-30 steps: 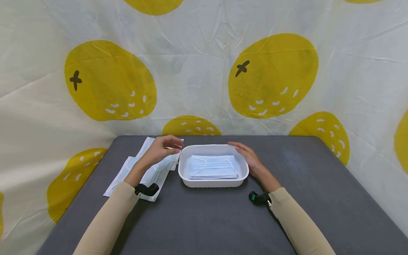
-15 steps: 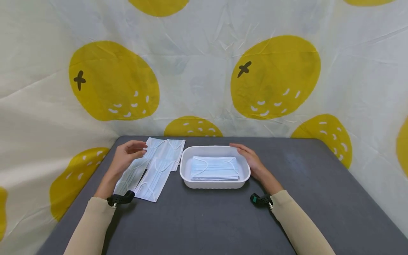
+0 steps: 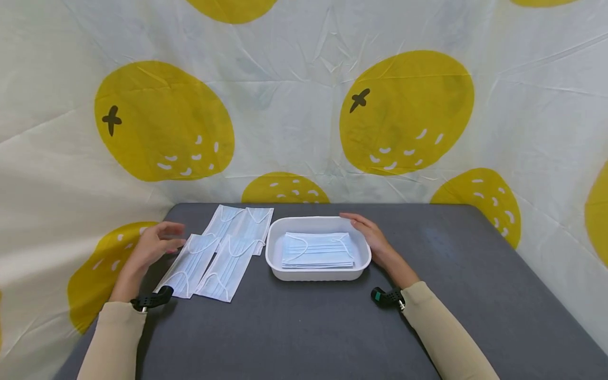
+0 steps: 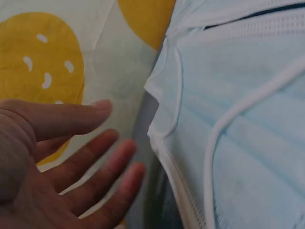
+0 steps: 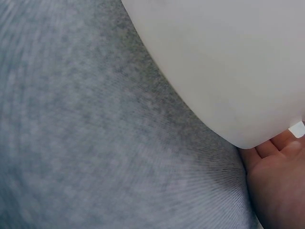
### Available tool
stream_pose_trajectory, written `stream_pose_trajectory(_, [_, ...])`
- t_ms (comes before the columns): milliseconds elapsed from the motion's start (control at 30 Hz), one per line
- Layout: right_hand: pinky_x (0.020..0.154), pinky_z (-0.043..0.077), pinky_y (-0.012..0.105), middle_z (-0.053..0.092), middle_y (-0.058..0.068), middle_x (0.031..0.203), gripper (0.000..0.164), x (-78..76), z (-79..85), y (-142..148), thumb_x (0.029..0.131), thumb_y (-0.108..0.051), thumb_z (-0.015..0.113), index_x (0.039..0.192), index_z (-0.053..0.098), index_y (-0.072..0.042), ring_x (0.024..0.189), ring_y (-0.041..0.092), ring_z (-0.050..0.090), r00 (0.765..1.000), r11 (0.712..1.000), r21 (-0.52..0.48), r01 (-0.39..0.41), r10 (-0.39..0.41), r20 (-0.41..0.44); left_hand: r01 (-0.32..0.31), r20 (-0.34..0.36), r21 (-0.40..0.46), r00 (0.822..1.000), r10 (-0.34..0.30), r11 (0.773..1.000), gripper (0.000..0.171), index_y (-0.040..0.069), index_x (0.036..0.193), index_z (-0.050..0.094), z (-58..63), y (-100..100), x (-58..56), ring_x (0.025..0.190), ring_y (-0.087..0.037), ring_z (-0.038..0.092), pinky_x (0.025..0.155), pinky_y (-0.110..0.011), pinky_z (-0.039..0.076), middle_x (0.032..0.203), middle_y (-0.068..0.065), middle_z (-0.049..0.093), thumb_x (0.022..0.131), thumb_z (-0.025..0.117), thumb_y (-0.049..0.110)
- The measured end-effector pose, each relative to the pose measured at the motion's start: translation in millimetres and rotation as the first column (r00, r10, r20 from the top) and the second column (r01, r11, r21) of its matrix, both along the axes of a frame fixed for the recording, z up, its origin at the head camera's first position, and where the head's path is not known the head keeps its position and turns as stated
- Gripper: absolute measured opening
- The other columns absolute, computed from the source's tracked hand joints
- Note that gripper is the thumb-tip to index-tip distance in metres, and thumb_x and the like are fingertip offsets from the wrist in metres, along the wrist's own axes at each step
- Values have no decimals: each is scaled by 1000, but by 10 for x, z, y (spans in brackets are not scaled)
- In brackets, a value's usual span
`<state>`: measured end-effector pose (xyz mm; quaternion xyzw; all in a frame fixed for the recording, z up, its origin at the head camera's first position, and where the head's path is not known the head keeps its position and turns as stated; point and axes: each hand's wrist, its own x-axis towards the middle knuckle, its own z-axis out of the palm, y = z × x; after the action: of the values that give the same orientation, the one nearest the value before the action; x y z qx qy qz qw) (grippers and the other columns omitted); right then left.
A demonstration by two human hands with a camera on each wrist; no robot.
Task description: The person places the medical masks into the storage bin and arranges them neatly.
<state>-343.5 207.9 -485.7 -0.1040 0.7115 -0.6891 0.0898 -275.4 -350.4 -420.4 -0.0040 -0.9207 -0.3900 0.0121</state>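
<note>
A white plastic tub [image 3: 319, 275] holds a neat stack of pale blue face masks [image 3: 318, 249]. My right hand [image 3: 372, 240] rests along the tub's right end with fingers extended; in the right wrist view the tub's wall [image 5: 228, 71] hides part of that hand [image 5: 279, 183]. To the tub's left, several loose face masks [image 3: 233, 264] lie overlapping on the table, their white ear loops showing. My left hand [image 3: 154, 247] hovers just left of the nearest loose mask [image 3: 187, 266]. Its fingers are spread and relaxed, holding nothing, beside the mask's edge [image 4: 190, 119] in the left wrist view.
Under everything is a dark grey table [image 3: 304, 327]. A white curtain [image 3: 290, 105] printed with big yellow fruit hangs behind and along both sides of it. A black band [image 3: 152, 300] with a camera sits on each wrist.
My left hand has moved left and toward me, from beside the tub across the loose masks to their left side. The right hand and the tub have stayed in place.
</note>
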Motion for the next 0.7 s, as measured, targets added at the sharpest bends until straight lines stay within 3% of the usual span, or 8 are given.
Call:
stream_pose_trajectory(100, [98, 51, 19, 49, 12, 158, 43, 5, 5, 5, 112, -26, 44, 151, 53, -11, 126, 10, 59, 1000, 1000, -19, -2, 2, 6, 7, 76, -79, 997, -1, 997, 58, -9, 140, 54, 17, -35, -2, 105, -37, 66, 80, -35, 64, 130, -34, 61, 93, 77, 16])
stream_pose_trajectory(267, [98, 51, 19, 48, 13, 159, 43, 7, 2, 3, 112, -26, 44, 151, 53, -10, 130, 14, 58, 1000, 1000, -19, -5, 5, 3, 30, 209, -149, 978, 2, 988, 61, -10, 136, 56, 60, -95, 28, 89, -26, 63, 78, -36, 63, 109, -22, 64, 88, 82, 17])
stream_pose_trajectory(467, [97, 51, 18, 49, 13, 158, 43, 2, 2, 10, 112, -24, 44, 151, 53, -9, 128, 13, 59, 1000, 1000, -23, 1, -1, 0, 62, 262, -153, 965, -20, 986, 63, -9, 135, 55, 101, -113, 47, 87, -26, 62, 75, -37, 63, 105, -20, 61, 83, 85, 9])
stream_pose_trajectory(700, [97, 51, 19, 48, 12, 159, 42, -3, 18, 1, 112, -23, 43, 151, 52, -10, 137, 25, 54, 1000, 1000, -25, -10, 11, 11, 72, 290, -245, 957, 2, 967, 61, -7, 132, 56, 113, -67, 33, 94, -35, 61, 78, -39, 62, 117, -33, 60, 81, 85, 6])
